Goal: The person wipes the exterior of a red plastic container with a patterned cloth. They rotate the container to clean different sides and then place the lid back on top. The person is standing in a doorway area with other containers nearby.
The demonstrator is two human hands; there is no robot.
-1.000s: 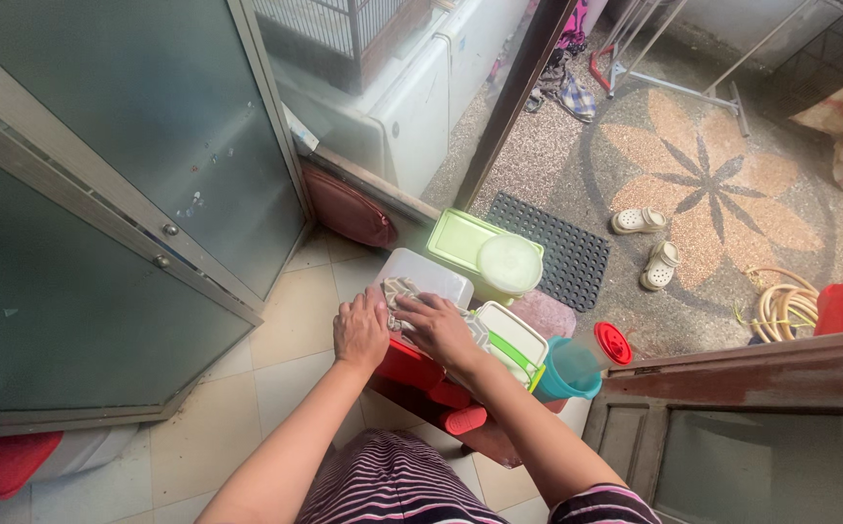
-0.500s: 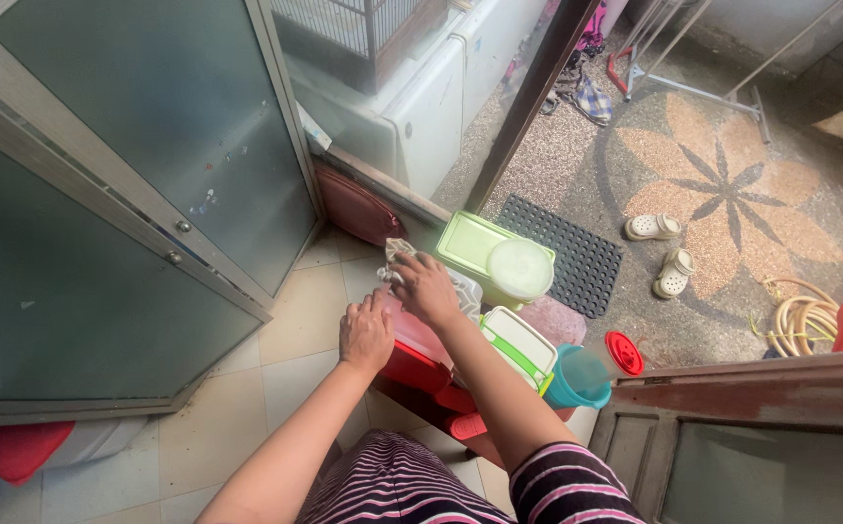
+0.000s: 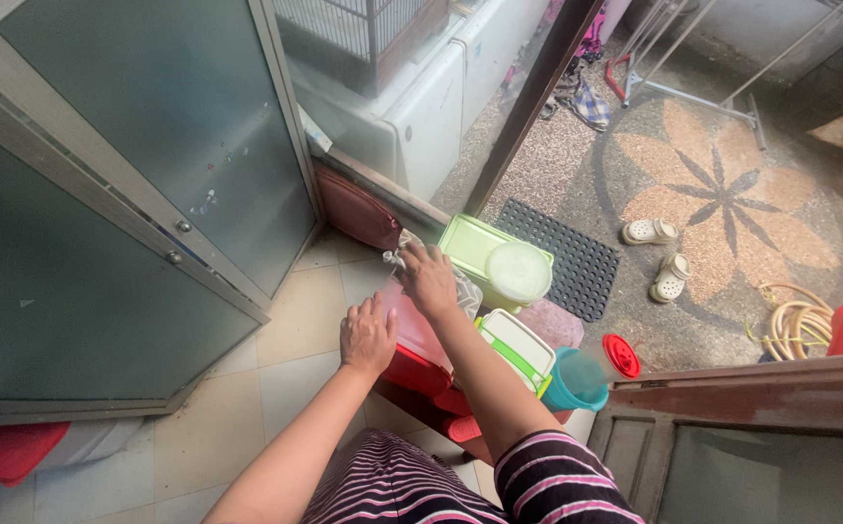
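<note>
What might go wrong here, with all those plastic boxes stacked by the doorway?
The left hand steadies a clear box on a red box while the right hand presses a cloth at its far edge; a hard push might tip it. The teal cup and green-strapped container sit close by the right arm, so an elbow may knock them.

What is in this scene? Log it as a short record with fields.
left hand: rests on the red box
right hand: grips a cloth over the clear lid
beside the box: white container with green strap, teal jug, red cap
behind: green tub, round lid, black mat
floor: sandals, hose
</note>
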